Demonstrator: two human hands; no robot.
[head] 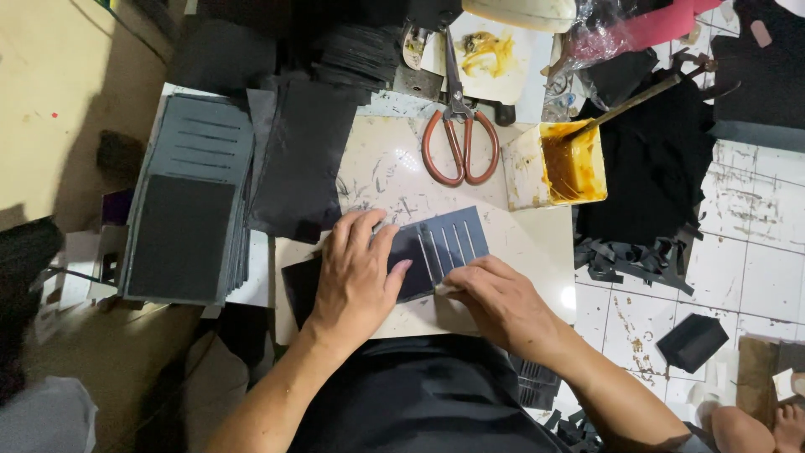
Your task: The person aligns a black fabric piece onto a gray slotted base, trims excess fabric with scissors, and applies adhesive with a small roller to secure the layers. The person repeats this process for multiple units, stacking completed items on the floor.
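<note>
White floor tiles, stained and littered with black scraps, surround a low pale bench [537,243] seen from the head camera. On it lies a dark slotted panel [444,247], its slits showing pale lines. Left hand [356,277] rests flat and spread on the panel's left part, pressing it down, grasping nothing. Right hand [495,302] touches the panel's lower edge with pinched fingertips; what they hold I cannot tell. Behind lie red-handled scissors [459,138], beside a yellow glue tub [558,164] with a brush [637,101]. Left stands a stack of grey panels [189,210].
</note>
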